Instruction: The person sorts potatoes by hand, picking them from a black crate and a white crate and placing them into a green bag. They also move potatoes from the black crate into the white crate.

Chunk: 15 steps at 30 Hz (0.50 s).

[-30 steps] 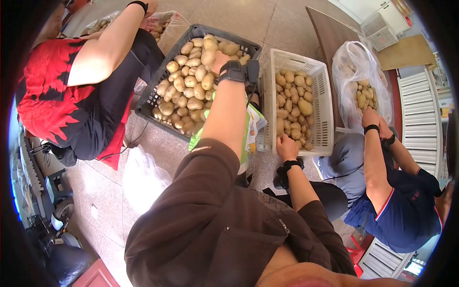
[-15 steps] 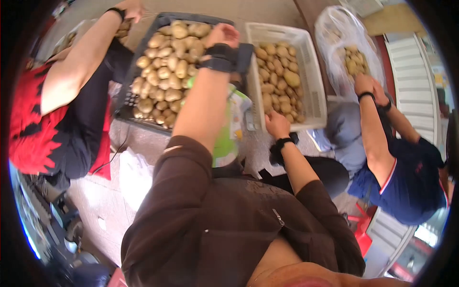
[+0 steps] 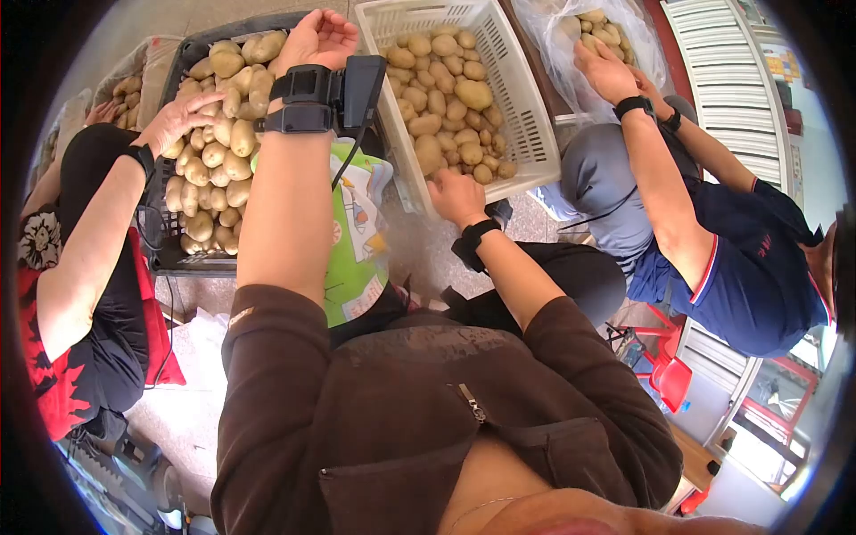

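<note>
My left hand is over the far right part of a black crate heaped with potatoes. Its fingers are loosely bent and apart, and no potato shows in them. A black band with a box-shaped device sits on that wrist. At the near left corner of a white plastic crate, my right hand is closed over the rim, its fingertips partly hidden. Smaller potatoes fill much of this crate, with one larger yellowish potato among them.
At left, a co-worker's hand reaches over the black crate. Another co-worker's hands at right are at a clear plastic bag of potatoes. A green printed bag lies between the crates. A red stool stands at lower right.
My view has shifted, so the crates appear farther left and higher. My left hand's fingers look looser. The left co-worker's hand has come over the black crate. My right hand stays at the white crate's corner.
</note>
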{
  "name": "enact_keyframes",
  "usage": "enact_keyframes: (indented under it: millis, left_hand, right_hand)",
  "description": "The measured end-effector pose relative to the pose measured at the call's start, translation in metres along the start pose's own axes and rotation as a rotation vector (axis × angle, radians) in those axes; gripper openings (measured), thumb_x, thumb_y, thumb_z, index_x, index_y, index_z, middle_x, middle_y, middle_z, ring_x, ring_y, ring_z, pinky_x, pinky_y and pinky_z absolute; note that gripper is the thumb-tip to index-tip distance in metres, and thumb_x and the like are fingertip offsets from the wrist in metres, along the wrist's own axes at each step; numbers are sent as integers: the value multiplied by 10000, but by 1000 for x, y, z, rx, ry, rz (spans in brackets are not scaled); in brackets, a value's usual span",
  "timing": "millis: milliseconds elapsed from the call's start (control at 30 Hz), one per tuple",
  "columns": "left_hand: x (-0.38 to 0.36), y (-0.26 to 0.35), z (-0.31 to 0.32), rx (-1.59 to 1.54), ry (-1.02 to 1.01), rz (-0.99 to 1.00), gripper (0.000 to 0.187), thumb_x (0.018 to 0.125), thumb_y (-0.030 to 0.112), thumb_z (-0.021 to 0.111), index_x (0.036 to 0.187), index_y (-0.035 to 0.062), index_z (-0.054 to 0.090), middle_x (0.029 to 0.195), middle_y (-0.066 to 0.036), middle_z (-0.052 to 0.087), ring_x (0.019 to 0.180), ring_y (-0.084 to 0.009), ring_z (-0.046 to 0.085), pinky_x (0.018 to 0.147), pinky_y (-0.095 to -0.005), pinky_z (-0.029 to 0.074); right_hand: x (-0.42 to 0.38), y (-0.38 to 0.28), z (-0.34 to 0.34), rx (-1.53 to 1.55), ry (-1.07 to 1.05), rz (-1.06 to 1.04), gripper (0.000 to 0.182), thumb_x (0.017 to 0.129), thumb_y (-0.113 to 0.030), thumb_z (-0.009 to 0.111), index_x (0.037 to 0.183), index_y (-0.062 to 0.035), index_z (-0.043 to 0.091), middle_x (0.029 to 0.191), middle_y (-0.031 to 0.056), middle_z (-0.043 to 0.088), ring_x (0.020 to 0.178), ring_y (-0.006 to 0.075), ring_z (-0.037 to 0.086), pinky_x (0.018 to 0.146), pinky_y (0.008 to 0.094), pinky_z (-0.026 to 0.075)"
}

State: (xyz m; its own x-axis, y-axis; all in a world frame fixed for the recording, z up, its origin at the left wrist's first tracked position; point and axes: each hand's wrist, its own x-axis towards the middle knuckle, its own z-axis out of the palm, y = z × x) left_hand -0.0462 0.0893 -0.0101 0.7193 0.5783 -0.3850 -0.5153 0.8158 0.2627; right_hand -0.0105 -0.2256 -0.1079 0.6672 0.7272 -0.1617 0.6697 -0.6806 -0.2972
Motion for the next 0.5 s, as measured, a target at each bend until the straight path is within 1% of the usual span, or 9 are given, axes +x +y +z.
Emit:
enact_keyframes:
  millis: [33,167,300,367,400,500]
  left_hand:
    - [15,6,-12,-4,-34,-26,156,878,115,475,781,-5,501,688,-66,524,633,-177,502,626,-339,449]
    - [21,1,-12,-34,-95,-71,151,882,115,472,799,-6,502,690,-58,510,639,-171,501,635,-332,433]
    - [7,-6,2,14,-70,-54,140,885,115,469,820,-5,504,696,-54,507,648,-161,501,637,-324,425]
    - [-7,-15,16,31,-17,-34,136,887,117,468,834,-2,505,705,-53,513,653,-157,501,638,-322,429]
    - [-7,-16,18,33,-22,-36,137,888,122,467,838,0,505,713,-53,517,656,-156,502,640,-322,432]
    - [0,-16,10,40,-55,-53,141,891,135,465,849,6,506,731,-52,526,661,-156,504,645,-322,439]
  right_hand:
    - [0,-1,-1,4,0,-4,247,740,-329,553,752,-89,612,696,135,617,673,317,596,608,421,453]
    - [1,-2,-3,13,-6,-4,237,739,-321,562,743,-89,611,701,135,619,680,308,600,605,412,459]
    - [3,0,-6,52,-67,17,236,733,-309,568,772,-84,628,726,145,624,684,311,598,608,398,464]
    - [14,18,8,226,-112,-6,250,723,-301,568,795,-73,640,738,157,624,684,305,601,620,384,468]
    - [23,23,10,314,-137,-22,258,717,-297,569,806,-68,646,744,162,624,683,302,603,626,376,469]
    - [59,37,1,647,-179,182,287,693,-276,572,812,-26,646,749,174,626,698,281,612,649,362,472]
